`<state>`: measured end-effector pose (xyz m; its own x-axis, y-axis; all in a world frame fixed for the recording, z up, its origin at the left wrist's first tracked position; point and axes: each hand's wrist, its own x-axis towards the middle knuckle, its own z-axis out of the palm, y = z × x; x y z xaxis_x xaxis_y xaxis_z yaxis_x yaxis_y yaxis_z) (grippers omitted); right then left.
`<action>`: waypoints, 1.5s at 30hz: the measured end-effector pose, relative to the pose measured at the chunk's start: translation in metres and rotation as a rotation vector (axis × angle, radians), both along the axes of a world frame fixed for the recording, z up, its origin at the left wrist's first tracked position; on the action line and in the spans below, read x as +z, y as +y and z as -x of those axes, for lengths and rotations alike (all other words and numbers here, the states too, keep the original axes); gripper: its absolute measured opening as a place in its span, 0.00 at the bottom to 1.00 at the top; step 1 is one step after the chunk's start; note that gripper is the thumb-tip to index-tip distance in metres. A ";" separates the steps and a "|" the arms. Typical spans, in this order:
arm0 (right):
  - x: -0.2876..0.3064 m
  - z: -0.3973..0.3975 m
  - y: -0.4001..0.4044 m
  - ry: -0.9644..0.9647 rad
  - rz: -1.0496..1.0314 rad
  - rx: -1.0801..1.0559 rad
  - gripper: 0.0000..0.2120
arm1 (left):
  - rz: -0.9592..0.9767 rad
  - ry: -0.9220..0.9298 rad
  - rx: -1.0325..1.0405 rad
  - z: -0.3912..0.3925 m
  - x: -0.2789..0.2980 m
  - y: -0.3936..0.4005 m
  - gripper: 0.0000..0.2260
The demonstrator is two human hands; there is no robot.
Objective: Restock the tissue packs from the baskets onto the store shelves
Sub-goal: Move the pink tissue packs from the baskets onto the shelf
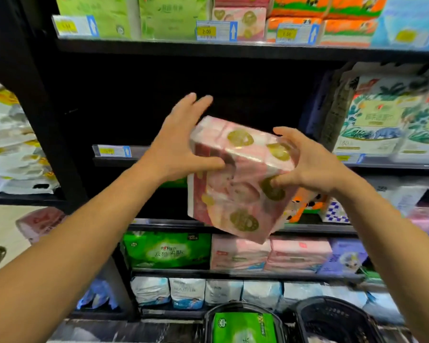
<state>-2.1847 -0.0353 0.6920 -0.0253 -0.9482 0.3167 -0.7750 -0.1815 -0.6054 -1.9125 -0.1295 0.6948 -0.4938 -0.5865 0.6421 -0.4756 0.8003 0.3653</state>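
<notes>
Store aisle w/ dark, bare shelf (139, 154) ahead. Pink tissue pack (235, 179) is held tilted in mid-air before it, gripped by left hand (181, 147) & right hand (307, 164). Risk: slick wrap could be dropped if tilted further.

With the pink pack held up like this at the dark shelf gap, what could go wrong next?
The pink plastic-wrapped tissue pack with gold hearts is tilted, held at its edges by the left hand and right hand; the slick wrap could slip. Pushed in tilted, it may catch the black shelf edge.
</notes>
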 end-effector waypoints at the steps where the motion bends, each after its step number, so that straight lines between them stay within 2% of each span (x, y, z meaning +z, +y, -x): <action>1: 0.003 -0.006 0.003 0.150 -0.014 0.011 0.53 | 0.029 -0.177 -0.023 0.010 -0.001 0.009 0.56; 4: 0.000 -0.020 0.008 0.431 -0.087 0.047 0.58 | 0.046 -0.602 0.035 0.036 -0.022 0.024 0.61; 7: -0.005 -0.027 0.016 0.494 -0.132 0.086 0.60 | 0.015 -0.722 0.039 0.050 -0.049 0.031 0.60; 12: -0.012 -0.023 0.032 0.301 -0.080 0.108 0.60 | -0.011 -0.519 -0.012 0.050 -0.060 0.036 0.55; 14: -0.017 -0.017 0.036 0.222 0.106 0.040 0.54 | -0.075 -0.326 -0.036 0.045 -0.056 0.039 0.52; 17: -0.035 0.000 0.039 0.055 0.363 -0.189 0.48 | -0.273 0.014 0.018 0.031 -0.056 0.037 0.48; 21: -0.061 0.018 0.048 -0.230 0.246 -0.344 0.53 | -0.508 0.396 -0.085 0.015 -0.058 0.024 0.39; 23: -0.067 0.019 0.049 -0.361 0.229 -0.325 0.56 | -0.544 0.502 -0.159 0.013 -0.056 0.024 0.35; 26: -0.062 0.013 0.050 -0.458 0.292 -0.255 0.58 | -0.547 0.608 -0.231 0.015 -0.054 0.027 0.39; 29: -0.051 0.009 0.049 -0.405 0.353 -0.247 0.60 | -0.506 0.609 -0.230 0.019 -0.056 0.015 0.46; 33: -0.042 0.015 0.037 -0.397 0.440 -0.274 0.61 | -0.437 0.471 -0.187 0.028 -0.048 -0.007 0.52; 36: -0.035 0.020 0.021 -0.374 0.503 -0.263 0.56 | -0.341 0.409 -0.081 0.040 -0.039 -0.020 0.54; 40: -0.025 0.029 -0.007 -0.389 0.563 -0.243 0.51 | -0.214 0.442 0.010 0.054 -0.024 -0.036 0.58; 43: -0.017 0.040 -0.024 -0.388 0.575 -0.232 0.50 | -0.142 0.419 -0.005 0.056 -0.007 -0.051 0.58; 45: -0.010 0.045 -0.034 -0.381 0.584 -0.242 0.49 | -0.116 0.372 0.003 0.058 0.004 -0.059 0.54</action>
<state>-2.2300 -0.0698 0.6820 -0.4214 -0.5816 0.6959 -0.5898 -0.4072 -0.6974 -1.9709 -0.1886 0.6986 -0.2379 -0.6665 0.7065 -0.2959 0.7426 0.6009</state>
